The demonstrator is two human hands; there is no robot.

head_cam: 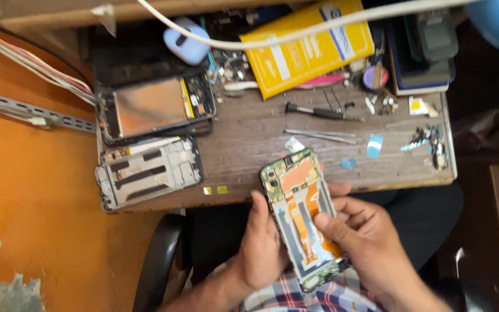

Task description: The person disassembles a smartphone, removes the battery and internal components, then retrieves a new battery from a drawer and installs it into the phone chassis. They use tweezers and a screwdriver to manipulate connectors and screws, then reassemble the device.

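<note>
head view, looking down: both hands hold an opened phone [302,216] below the front edge of the desk [249,144], over the person's lap. the left hand [261,245] is clamped along the phone's left side, thumb resting on the frame edge. the right hand [362,237] grips the right side, with its thumb pressed on the orange flex cable [304,225] that runs down the middle of the exposed interior. the phone is tilted, its circuit-board end pointing toward the desk and its lower end near the checked shirt [319,297].

on the desk:
- a second opened phone with a copper-coloured plate [154,107] lies at the left rear.
- a bare phone frame [148,172] lies just in front of it (slightly overhanging the desk's left edge).
- a black-handled screwdriver [319,112] lies near the centre, with metal tweezers [321,136] just in front of it.
- a yellow flat package [307,49] lies at the rear, a white cable [295,32] crossing over it.
- a pale blue earbud case [186,43] sits to the left of the package.
- small parts and tape scraps [428,141] are scattered at the right end.
</note>
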